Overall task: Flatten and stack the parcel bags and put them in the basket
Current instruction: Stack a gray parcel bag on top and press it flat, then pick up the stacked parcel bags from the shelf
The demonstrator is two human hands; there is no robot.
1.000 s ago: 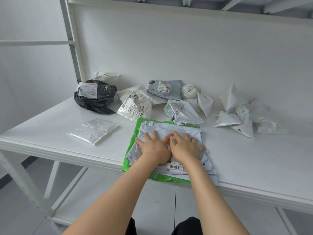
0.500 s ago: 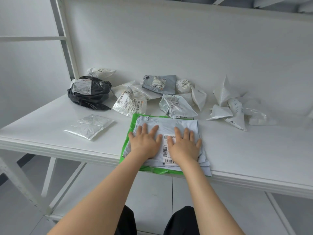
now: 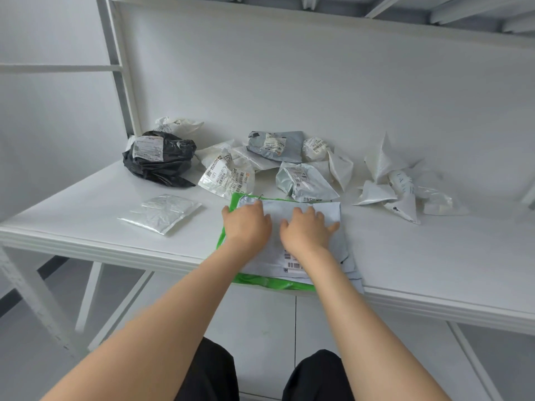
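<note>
1. White table (image 3: 434, 256) against a white back wall, with shelf bars above.
2. At the near edge, right in front: stack of flat bags, with a smooth pale grey bag (image 3: 269, 261) on top and a bright green bag (image 3: 272, 282) at the bottom, poking a little over the edge.
3. Left hand (image 3: 246, 224) palm down on the far left corner of the top bag, holding nothing, just pressing.
4. Right hand (image 3: 304, 230) just beside it, fingers spread wide, flat on the same bag.
5. Looks like the flattening step: pushing air and bumps out of thin, slippery plastic.
6. Next, most likely: picking one more puffy bag from the pile behind and laying it square on the stack.
7. Behind the stack: crinkly silver bag (image 3: 304, 180), darker grey bag (image 3: 275, 146) and lumpy black bag (image 3: 162, 160), each with a white label.
8. Off to the right: pointy, crumpled white bags (image 3: 388, 180).
9. Off to the left, alone: flat shiny bag (image 3: 160, 212).
10. No basket in view.
</note>
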